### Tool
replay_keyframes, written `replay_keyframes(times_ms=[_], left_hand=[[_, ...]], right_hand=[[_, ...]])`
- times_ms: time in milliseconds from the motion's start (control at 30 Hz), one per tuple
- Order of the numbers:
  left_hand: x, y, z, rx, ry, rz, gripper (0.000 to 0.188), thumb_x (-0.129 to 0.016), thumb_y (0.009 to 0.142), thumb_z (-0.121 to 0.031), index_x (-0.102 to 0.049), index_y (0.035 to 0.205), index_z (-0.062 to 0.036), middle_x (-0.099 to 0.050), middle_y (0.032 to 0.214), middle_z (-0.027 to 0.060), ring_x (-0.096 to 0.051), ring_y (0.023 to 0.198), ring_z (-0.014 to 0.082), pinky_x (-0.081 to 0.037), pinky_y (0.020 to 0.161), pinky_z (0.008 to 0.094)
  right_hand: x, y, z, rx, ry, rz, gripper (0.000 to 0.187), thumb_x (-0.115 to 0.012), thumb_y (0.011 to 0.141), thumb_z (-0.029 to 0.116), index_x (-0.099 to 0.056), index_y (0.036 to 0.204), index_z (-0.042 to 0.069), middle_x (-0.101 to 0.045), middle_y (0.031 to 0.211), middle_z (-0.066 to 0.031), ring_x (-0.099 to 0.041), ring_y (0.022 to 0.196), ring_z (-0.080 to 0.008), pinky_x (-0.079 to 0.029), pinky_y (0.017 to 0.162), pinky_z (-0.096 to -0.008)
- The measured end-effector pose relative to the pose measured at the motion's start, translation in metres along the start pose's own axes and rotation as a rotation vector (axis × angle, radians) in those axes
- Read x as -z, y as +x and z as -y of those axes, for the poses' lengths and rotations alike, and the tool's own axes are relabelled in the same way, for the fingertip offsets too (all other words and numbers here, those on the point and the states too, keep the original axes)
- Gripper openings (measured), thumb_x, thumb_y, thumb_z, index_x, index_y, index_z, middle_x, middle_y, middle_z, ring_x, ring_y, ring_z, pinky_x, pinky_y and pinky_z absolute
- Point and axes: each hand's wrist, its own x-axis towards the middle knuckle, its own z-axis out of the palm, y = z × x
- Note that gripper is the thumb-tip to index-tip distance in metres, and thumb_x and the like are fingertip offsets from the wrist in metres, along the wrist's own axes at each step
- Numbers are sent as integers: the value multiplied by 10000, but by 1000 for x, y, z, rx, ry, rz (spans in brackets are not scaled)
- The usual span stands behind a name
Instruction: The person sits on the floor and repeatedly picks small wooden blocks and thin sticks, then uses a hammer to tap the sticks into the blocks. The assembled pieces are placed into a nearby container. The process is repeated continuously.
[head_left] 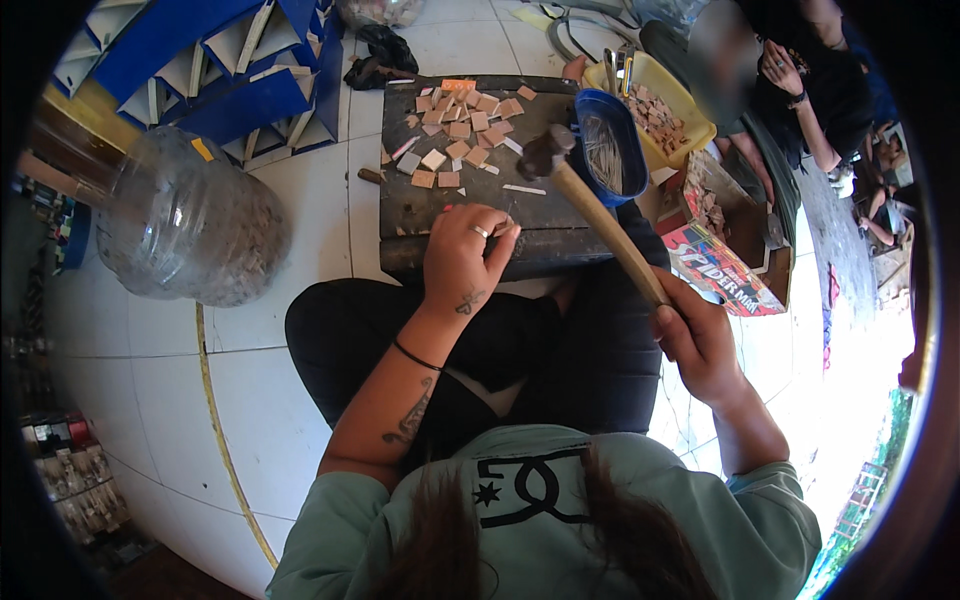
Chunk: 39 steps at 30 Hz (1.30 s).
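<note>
My right hand point(698, 335) is wrapped round the wooden handle of a hammer point(600, 215). The hammer's dark metal head is raised above the right part of a low dark worktable point(408, 218). At the table's near edge, my left hand point(465, 250) is closed in a pinch, thumb against fingers. A small brownish piece and what looks like a thin nail or wire show at its fingertips, too small to name for sure. Beyond it, a spread of small square wooden-looking pieces point(460, 130) covers the table's far half, with a few pale slivers nearer.
A blue tub point(591, 98) of thin metal nails or wires stands at the table's right. Behind it is a yellow basin point(697, 98) of small pieces, beside a printed cardboard box point(725, 268). To the left are a large clear plastic jar point(185, 225) and blue shelving point(328, 105). Another person point(820, 110) sits far right.
</note>
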Motion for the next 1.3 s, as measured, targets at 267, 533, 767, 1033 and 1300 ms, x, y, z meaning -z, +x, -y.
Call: replay_keyframes(times_ms=[267, 533, 767, 1033, 1300], left_hand=[[24, 14, -15, 170, 36, 321, 186, -675, 842, -19, -658, 1026, 2, -585, 814, 116, -588, 666, 246, -486, 643, 339], [23, 12, -11, 301, 52, 375, 121, -694, 815, -8, -663, 928, 22, -602, 783, 116, -591, 648, 210, -485, 625, 317], [21, 14, -18, 237, 121, 379, 96, -690, 798, 6, -659, 887, 24, -575, 775, 121, -592, 672, 259, -489, 645, 349], [19, 17, -20, 174, 154, 382, 99, -684, 783, 26, -648, 875, 16, -570, 793, 137, -590, 732, 335, -487, 683, 394], [18, 11, -18, 187, 148, 370, 87, -682, 796, 9, -631, 866, 12, -561, 780, 142, -587, 705, 328, -482, 668, 388]], right_hand=[[-15, -11, -37, -63, -37, -105, 477, -525, 949, 53, -432, 1417, 69, -596, 764, -135, -616, 678, -229, -473, 657, -308], [-47, -10, -43, 156, -203, -143, 539, -554, 938, 58, -428, 1449, 172, -639, 926, -168, -656, 752, -378, -520, 656, -433], [-46, -9, -40, 125, -374, -88, 567, -556, 935, 71, -412, 1468, 202, -564, 817, -113, -610, 643, -341, -503, 584, -436], [-41, -7, -39, 106, -411, -27, 580, -546, 940, 78, -397, 1482, 226, -552, 812, -104, -610, 635, -328, -502, 579, -436], [-41, -8, -39, 63, -346, -64, 599, -564, 904, 4, -429, 1462, 174, -593, 850, -157, -624, 716, -361, -492, 648, -435]])
